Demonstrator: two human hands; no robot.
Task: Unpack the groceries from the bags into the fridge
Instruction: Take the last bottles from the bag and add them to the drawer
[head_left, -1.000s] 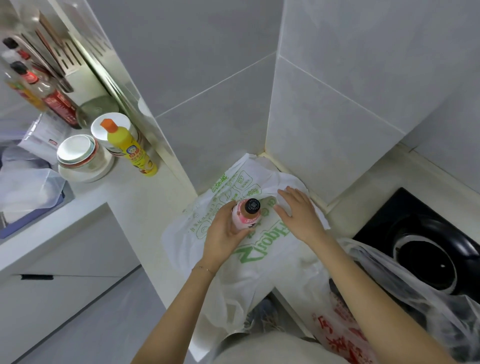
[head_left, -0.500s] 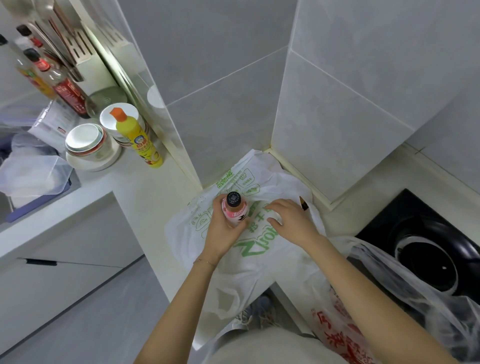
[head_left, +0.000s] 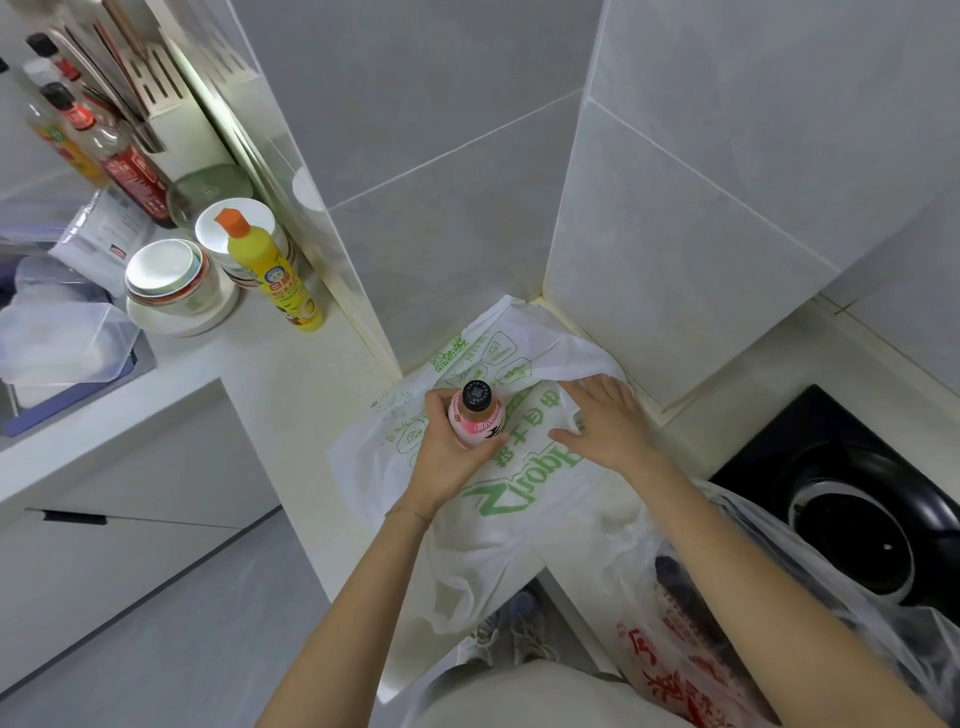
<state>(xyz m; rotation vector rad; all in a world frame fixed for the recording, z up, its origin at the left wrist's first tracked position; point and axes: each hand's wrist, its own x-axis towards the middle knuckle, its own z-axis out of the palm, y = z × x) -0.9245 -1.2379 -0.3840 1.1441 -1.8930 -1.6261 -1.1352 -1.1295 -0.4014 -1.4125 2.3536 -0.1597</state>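
A white plastic bag with green print (head_left: 519, 483) lies flattened on the cream counter in the corner by the tiled wall. My left hand (head_left: 447, 457) grips a small pink bottle with a black cap (head_left: 475, 418), held upright just above the bag. My right hand (head_left: 597, 426) rests flat on the bag beside the bottle, fingers spread. A second, clear bag with red print (head_left: 691, 639) sits at the lower right near the stove, with dark items inside that I cannot make out.
A black gas stove (head_left: 857, 509) lies to the right. At left stand a yellow dish-soap bottle (head_left: 270, 275), stacked bowls (head_left: 171, 286), sauce bottles (head_left: 124, 166), a knife rack (head_left: 145, 88) and a sink with a plastic tub (head_left: 57, 343). The counter edge (head_left: 291, 499) drops to the floor.
The view has shifted a little. My right hand has spread flat on the bag, nearer the wall. My left hand keeps hold of the pink bottle at about the same spot.
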